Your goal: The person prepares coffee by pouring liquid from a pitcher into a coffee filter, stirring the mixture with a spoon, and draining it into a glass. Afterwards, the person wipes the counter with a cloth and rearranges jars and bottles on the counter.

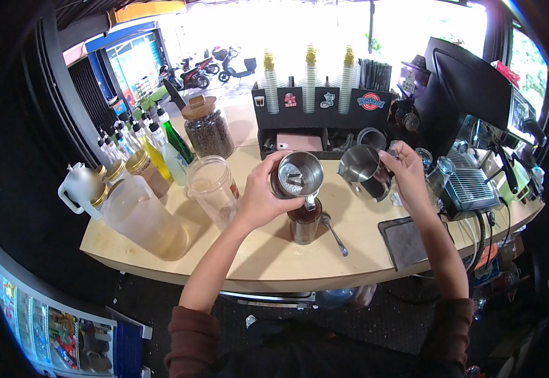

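My left hand (266,196) is wrapped round a steel milk pitcher (312,165), with some whitish, bubbly liquid at its bottom. The pitcher is in front of a glass of brown drink (303,228) on the counter and hides part of its top. To the right, my right hand (408,170) grips a second steel pitcher (359,165) by its handle side; it is tilted and its inside looks bare. A metal spoon (336,236) lies beside the glass. Left of my left hand stands a clear plastic jug (211,186).
A larger cloudy jug (142,217), syrup bottles (169,151) and a jar of coffee beans (209,132) stand left on the wooden counter (255,261). Behind are a black cup holder (322,101) and a phone (299,142). An espresso machine (469,170) and dark mat (407,242) are right.
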